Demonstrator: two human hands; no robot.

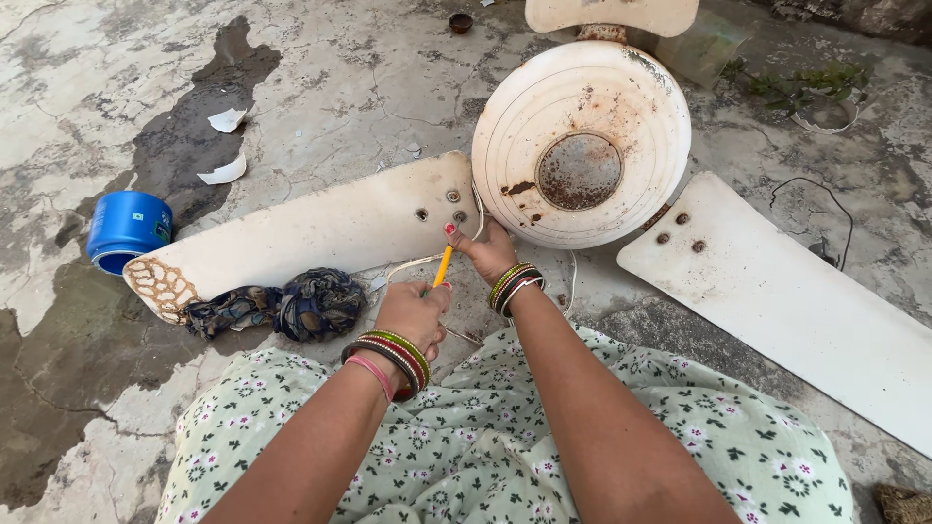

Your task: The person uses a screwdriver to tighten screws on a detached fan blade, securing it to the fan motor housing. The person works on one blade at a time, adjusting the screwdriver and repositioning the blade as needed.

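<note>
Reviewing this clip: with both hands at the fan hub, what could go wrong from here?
The yellow-handled tool gripped in the left hand could slip toward the right hand, which rests right beside its tip at the blade's screw end. The white wire loops close under both hands and might snag. The rusty motor housing could scrape skin if the hands brush it.

Bare cracked floor [320, 87] lies open ahead of my left hand [413, 311], toward the far left corner. Nearer, the left fan blade [311, 228] and bundled cloth [291, 306] block me. The rusty motor housing [581, 144] and right blade [796, 301] hem in my right hand [490, 254].
</note>
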